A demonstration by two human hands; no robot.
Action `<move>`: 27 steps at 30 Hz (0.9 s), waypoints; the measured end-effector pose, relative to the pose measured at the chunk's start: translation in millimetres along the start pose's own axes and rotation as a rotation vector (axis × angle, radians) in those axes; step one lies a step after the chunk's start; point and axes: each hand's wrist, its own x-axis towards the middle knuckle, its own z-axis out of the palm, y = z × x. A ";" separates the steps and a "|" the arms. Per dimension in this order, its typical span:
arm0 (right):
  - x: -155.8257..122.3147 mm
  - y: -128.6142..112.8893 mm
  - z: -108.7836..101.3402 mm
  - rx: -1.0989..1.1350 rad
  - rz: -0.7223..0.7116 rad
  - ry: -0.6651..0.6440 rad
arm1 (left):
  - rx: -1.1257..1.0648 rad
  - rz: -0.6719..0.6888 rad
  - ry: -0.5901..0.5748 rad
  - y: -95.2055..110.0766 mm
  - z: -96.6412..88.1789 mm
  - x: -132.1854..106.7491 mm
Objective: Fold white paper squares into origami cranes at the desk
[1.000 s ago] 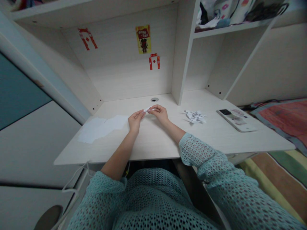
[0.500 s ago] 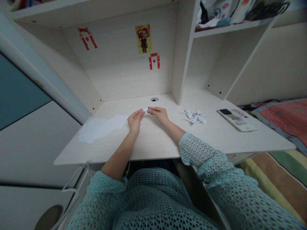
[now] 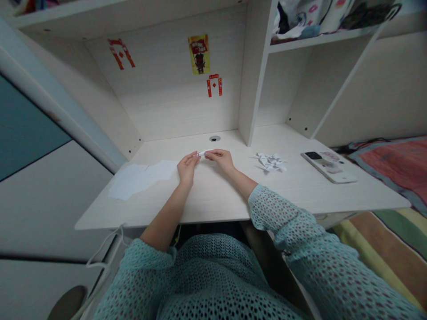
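My left hand (image 3: pixel 187 166) and my right hand (image 3: pixel 221 159) meet over the middle of the pale wooden desk (image 3: pixel 216 195). Both pinch a small folded piece of white paper (image 3: pixel 202 153) between their fingertips, just above the desk top. The paper piece is tiny and its shape is hard to make out. Both forearms reach forward from teal knitted sleeves.
Flat white paper sheets (image 3: pixel 138 178) lie left of my hands. A small heap of folded white paper pieces (image 3: pixel 271 161) sits to the right, and a phone (image 3: pixel 328 166) lies farther right. A cable hole (image 3: pixel 215 138) is behind my hands. A shelf divider (image 3: pixel 253 71) rises at the back.
My right hand has drawn slightly in toward the left hand, fingers lowered onto the small paper. The rest stays as it was.
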 end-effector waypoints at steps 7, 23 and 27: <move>1.1 2.2 0.0 0.002 -0.034 0.013 | -0.077 -0.065 -0.010 -5.0 -2.2 3.0; 6.3 -10.8 -14.9 -0.116 -0.115 -0.190 | 0.129 0.013 -0.202 3.4 -0.9 -0.7; 10.0 -4.7 -16.4 -0.138 -0.150 -0.205 | 0.098 -0.064 -0.177 -1.1 -0.4 0.2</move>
